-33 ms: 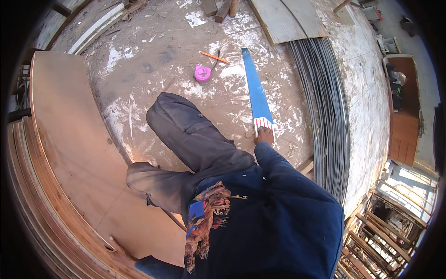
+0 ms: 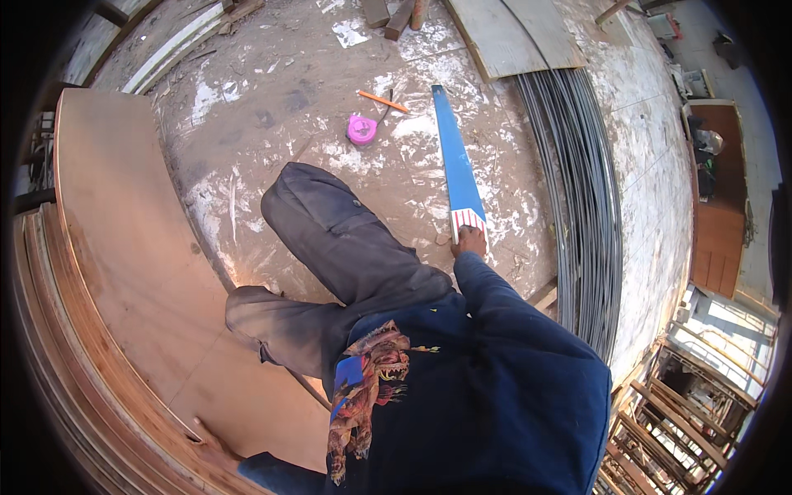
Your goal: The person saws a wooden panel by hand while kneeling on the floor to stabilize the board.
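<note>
My right hand is closed around the near end of a handsaw that lies on the dirty floor. Its long blue, tapering blade points away from me, with white and red stripes close to my fingers. The grip itself is mostly hidden under the hand. At the lower left, my left hand rests on the edge of a brown sheet of board, a finger stretched out along it. A pink tape measure and an orange pencil lie on the floor left of the saw.
A bundle of dark metal rods runs along the right, partly under a grey panel. Stacked boards edge the left side. Wood offcuts lie at the far end. Timber frames stand at lower right.
</note>
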`<action>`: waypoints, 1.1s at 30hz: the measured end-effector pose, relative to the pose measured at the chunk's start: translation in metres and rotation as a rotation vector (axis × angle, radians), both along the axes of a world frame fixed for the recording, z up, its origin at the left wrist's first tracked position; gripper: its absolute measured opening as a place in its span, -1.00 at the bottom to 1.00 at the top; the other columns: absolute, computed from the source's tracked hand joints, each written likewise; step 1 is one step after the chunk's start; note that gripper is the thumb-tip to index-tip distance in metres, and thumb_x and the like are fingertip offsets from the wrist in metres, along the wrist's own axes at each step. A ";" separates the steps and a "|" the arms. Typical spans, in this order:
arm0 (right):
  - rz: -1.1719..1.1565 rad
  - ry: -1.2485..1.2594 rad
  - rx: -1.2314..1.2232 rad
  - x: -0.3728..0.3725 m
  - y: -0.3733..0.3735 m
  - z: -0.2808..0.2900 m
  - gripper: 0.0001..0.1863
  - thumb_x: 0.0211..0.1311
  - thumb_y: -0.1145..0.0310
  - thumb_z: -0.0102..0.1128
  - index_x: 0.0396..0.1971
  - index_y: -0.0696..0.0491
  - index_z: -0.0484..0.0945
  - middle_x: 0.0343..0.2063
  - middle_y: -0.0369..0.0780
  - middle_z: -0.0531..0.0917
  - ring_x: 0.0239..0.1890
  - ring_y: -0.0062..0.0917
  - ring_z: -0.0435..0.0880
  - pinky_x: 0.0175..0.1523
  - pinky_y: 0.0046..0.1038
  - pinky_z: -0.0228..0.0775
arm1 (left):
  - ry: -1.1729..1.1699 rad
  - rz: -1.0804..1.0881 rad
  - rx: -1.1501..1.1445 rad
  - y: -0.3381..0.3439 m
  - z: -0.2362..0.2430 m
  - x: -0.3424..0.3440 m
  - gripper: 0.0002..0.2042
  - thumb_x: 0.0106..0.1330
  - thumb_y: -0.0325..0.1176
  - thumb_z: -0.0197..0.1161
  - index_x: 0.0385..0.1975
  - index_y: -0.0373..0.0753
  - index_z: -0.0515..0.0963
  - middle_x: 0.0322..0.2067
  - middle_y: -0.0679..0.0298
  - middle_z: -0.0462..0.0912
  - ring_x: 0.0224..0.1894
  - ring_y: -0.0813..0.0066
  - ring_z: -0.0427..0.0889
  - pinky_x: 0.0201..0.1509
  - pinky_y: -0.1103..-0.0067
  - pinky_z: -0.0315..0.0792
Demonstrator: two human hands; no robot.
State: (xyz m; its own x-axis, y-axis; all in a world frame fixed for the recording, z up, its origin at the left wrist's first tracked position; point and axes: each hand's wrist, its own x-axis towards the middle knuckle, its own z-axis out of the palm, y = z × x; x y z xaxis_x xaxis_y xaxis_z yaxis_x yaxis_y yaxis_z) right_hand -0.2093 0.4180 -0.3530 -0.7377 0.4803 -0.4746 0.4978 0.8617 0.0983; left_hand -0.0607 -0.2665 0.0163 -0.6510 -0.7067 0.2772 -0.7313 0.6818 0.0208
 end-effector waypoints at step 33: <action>1.181 0.157 -1.927 -0.156 -0.376 0.337 -0.37 0.18 0.53 0.28 0.29 0.30 0.37 0.02 0.02 0.65 0.03 -0.38 0.68 0.13 -0.42 0.48 | -0.089 0.558 0.198 -0.061 -0.015 -0.006 -0.13 0.08 0.44 0.28 0.20 -0.20 0.44 0.07 0.00 0.60 0.16 0.03 0.56 0.21 0.21 0.45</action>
